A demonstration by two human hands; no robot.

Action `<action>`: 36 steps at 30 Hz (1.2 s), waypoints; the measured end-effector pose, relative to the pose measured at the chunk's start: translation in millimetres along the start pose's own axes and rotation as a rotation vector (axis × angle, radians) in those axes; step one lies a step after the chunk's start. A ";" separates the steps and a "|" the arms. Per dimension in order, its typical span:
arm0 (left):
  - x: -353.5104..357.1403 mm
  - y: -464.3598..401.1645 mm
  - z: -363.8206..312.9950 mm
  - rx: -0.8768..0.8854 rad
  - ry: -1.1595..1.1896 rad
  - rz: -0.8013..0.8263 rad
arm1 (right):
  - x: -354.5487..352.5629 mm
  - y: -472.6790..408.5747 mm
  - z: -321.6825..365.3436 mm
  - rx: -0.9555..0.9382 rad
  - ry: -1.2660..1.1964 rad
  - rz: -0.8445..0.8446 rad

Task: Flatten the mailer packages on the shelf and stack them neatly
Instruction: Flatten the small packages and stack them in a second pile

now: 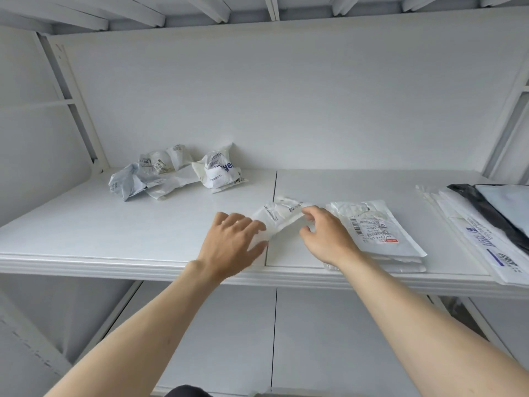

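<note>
Pinching the right end of a small white mailer (279, 216), the right hand (325, 234) has thumb and fingers curled on its edge; the left hand (233, 239) lies fingers spread on the left end, pressing it to the shelf (143, 224). Step in hand, as judged: flattening this piece. Just beside it on the right lies a flat stack (378, 233); larger flat mailers (483, 239) lie farther right. Crumpled mailers (174, 173) wait at the back left. Next move calls for smoothing outward, then placing squarely on the stack.
</note>
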State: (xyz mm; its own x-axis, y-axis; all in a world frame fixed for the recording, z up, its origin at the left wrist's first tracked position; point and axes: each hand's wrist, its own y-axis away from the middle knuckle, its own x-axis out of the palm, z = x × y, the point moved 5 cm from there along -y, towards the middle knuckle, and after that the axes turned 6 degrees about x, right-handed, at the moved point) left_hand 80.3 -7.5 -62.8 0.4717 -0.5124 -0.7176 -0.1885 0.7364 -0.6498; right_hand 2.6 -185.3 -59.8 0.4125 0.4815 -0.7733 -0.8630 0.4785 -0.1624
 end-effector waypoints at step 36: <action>51.2 -30.9 27.3 -0.703 0.697 0.215 | 68.1 -38.4 16.2 -0.120 0.360 0.222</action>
State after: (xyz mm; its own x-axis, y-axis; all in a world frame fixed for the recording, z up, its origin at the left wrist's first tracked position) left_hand 133.8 -44.4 -72.6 -0.1973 -0.7085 -0.6776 -0.7805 0.5317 -0.3288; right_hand 68.5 -159.0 -96.4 0.1035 0.2663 -0.9583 -0.9558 0.2934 -0.0217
